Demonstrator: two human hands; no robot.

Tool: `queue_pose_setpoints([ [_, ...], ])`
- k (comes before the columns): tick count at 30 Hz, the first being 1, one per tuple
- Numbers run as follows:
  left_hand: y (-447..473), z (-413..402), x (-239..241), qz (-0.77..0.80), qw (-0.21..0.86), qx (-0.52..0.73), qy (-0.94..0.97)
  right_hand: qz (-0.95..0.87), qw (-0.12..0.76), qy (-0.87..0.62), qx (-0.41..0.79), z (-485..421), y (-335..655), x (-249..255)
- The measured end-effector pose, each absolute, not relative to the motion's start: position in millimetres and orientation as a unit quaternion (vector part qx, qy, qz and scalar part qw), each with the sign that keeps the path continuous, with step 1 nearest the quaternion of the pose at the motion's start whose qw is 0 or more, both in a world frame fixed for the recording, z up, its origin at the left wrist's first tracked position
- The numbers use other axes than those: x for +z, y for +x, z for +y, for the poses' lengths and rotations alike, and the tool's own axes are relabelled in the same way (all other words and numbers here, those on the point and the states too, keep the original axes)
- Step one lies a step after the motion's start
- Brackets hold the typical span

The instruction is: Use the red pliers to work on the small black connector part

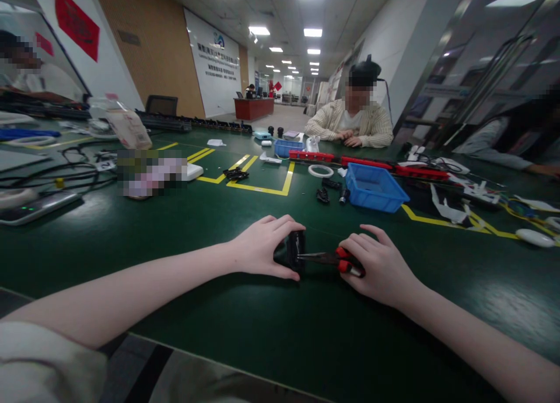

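Between the thumb and fingers of my left hand is a small black block-like part, held just above or on the green table; I cannot tell which. My right hand is closed round the red handles of a pair of needle-nose pliers. The plier jaws point left, and their tips meet the right side of the black part. Whether the jaws grip anything there is too small to tell.
Beyond my hands stands a blue bin with small black parts beside it. A tape roll and a red strip lie further back. Cables and a bottle are at left. A person sits opposite.
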State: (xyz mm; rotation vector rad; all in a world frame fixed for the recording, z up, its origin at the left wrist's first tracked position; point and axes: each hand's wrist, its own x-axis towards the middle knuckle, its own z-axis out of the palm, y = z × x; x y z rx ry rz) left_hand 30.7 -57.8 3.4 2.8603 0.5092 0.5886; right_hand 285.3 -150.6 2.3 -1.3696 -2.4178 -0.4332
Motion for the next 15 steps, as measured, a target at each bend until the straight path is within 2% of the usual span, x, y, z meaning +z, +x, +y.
queue_pose_setpoints([
  [15,30.4,-54.8,1.9,0.166,0.107,0.175,0.964,-0.843,0.188,-0.498,-0.077,-152.7,286.9,1.1],
])
